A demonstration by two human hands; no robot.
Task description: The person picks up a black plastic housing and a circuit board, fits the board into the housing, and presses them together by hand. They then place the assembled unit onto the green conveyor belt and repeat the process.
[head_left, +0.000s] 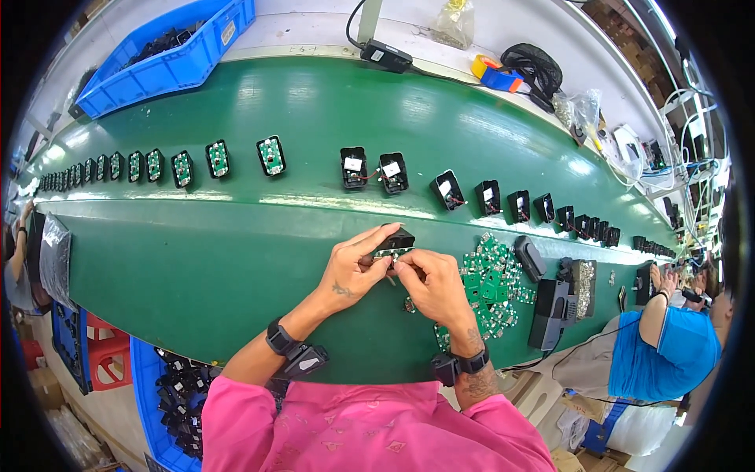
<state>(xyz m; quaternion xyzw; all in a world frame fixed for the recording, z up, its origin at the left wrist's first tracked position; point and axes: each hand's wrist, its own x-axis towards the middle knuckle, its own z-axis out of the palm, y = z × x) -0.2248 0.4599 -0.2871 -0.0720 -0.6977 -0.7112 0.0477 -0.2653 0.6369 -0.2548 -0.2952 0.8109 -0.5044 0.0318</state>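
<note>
My left hand [355,258] grips a small black plastic housing [401,237], its fingers along the far side and its thumb at the near edge. A bit of green and silver shows at the housing's near side, mostly hidden by my fingertips. My right hand [434,282] is closed in a pinch there, against my left thumb; what lies in the pinch is too small to make out. Just right of my right hand is a loose pile of green circuit boards [491,283].
Across the green bench [236,259] runs a row of black housings: those at left hold green boards [271,156], those at right show white pieces [448,189]. A blue crate [169,67] stands far left. Black devices [550,315] and a person in blue [668,354] are at right.
</note>
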